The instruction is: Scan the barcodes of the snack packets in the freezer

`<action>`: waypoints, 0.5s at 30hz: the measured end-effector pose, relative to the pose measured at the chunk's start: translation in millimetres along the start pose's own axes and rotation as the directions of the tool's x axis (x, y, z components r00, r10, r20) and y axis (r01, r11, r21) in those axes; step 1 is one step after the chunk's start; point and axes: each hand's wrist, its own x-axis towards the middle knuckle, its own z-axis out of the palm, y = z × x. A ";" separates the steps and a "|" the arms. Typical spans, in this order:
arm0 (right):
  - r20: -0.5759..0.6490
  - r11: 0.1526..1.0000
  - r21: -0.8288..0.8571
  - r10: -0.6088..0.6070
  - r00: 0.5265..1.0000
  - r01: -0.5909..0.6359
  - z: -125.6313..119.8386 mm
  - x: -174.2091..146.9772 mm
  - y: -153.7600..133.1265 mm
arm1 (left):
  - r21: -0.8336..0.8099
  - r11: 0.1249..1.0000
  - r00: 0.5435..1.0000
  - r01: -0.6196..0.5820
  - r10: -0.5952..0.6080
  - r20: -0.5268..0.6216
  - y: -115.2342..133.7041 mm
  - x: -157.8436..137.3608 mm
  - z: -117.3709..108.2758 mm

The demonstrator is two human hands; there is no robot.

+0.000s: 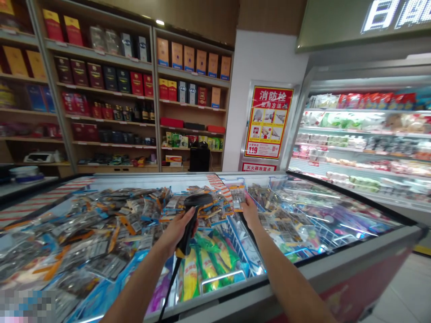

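Note:
My left hand [184, 229] is wrapped round the grip of a black barcode scanner [198, 200], whose cable hangs down toward me. The scanner's head faces right, toward my right hand [249, 211]. That hand is closed on the edge of a small packaged food packet [238, 197] with an orange and blue border, held up above the chest freezer. Below and left lie many similar packets [128, 215] in the freezer. Under the scanner, yellow and green bags that look like corn [208, 264] stand in a wire basket [235, 237].
A sliding glass lid [303, 215] covers the freezer's right part, its black frame edge beside my right forearm. The grey freezer rim [235, 298] runs in front of me. Shelves of boxes [107, 80] stand behind, and a lit refrigerated display [363, 148] stands at right.

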 end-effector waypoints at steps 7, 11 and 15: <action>0.013 0.997 0.038 0.066 0.998 -0.066 -7.0 -7.7 2.1 | -0.025 0.999 0.992 0.044 -0.040 0.123 0.6 -6.2 11.2; 0.014 0.997 0.072 0.031 0.999 -0.032 -5.0 -9.1 1.4 | 0.005 0.999 0.986 0.041 -0.041 0.159 0.8 -8.8 16.1; 0.027 0.994 0.108 0.010 1.000 -0.013 -2.5 -8.2 5.3 | -0.030 0.999 0.986 0.027 -0.021 0.167 0.2 -8.9 17.7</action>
